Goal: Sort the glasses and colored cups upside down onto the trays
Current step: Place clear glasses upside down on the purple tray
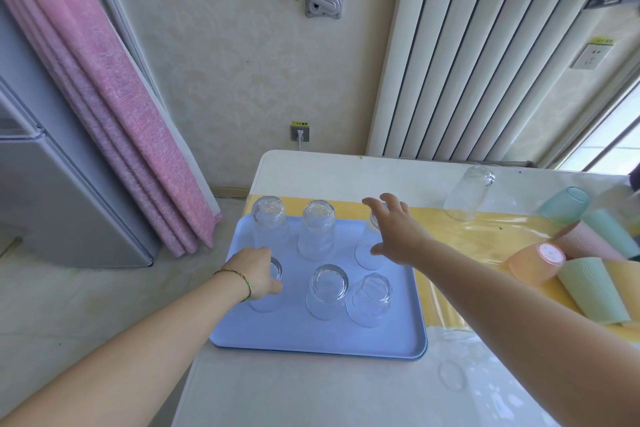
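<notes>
A blue tray [304,340] on the table holds several clear glasses upside down, among them one at the back left [268,224] and one at the front middle [327,291]. My left hand [258,274] grips the front left glass [266,300] from above. My right hand [398,230] hovers with fingers spread over the back right glass [367,255], apart from it or just touching; I cannot tell which. Another clear glass [467,194] stands upside down on the yellow cloth. Colored cups lie at the right: orange [535,263], teal [564,206], pink [585,243], green [592,289].
The white table [311,170] has its left edge just beside the tray. A yellow runner under clear plastic [467,236] crosses it. One more glass [452,374] lies near the front edge. A radiator [467,45] and a pink curtain [114,97] stand behind.
</notes>
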